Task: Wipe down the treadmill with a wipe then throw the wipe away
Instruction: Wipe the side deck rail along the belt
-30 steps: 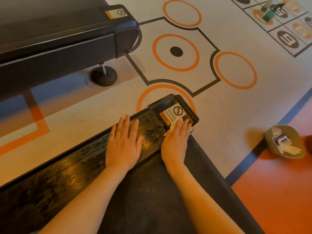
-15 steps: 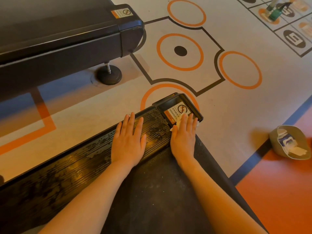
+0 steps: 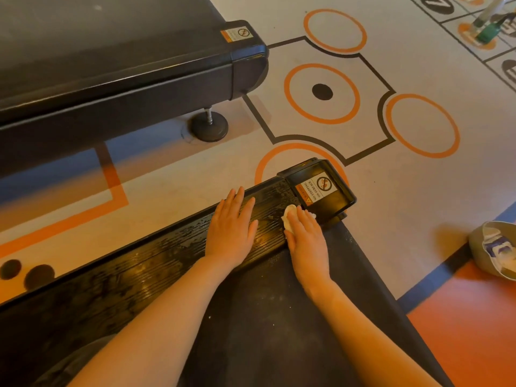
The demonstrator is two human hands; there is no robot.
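Wiping looks maybe halfway done to me: the ribbed black plastic side rail of the treadmill (image 3: pixel 156 263) shines wet in streaks, but the dark rubber belt just beside that rail has pale specks on it, and the binning part hasn't happened at all since the small tan waste bin (image 3: pixel 494 247) sits on the floor well off from the rail's end cap. The right hand (image 3: pixel 305 233) lies flat with straight fingers pressing the crumpled white wipe (image 3: pixel 287 216) onto the rail right by the black stickered end cap (image 3: pixel 321 188), nothing pinched. The left hand (image 3: pixel 231 227) is spread flat on the rail too, holding nothing.
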